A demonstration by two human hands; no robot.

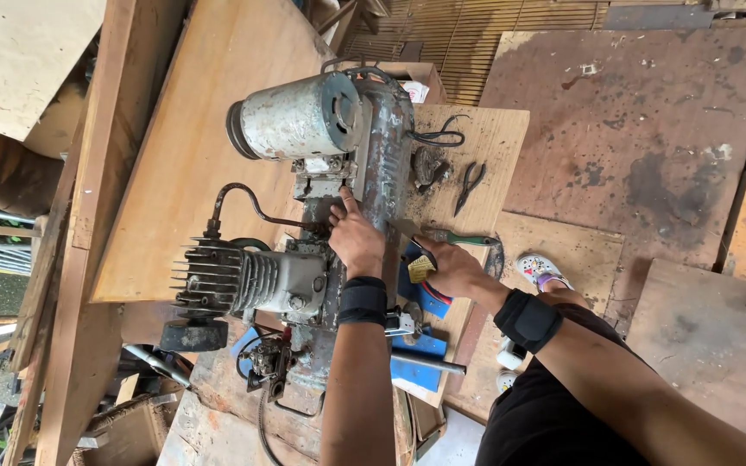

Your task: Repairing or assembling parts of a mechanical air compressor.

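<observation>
We see the motor sitting beyond the finned cylinder on the board, pliers lying to their right.

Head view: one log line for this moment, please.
left hand: on compressor | right hand: grips screwdriver | pliers: on board

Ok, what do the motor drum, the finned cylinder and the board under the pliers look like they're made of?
The motor drum looks like painted steel: the pale coat is chipped with rusty patches. The finned cylinder seems to be cast aluminium, dull grey with thin cooling fins. The board under the pliers looks like plywood, bare and grainy. The left hand touches the machine; the right hand grips a green-handled tool.
</observation>
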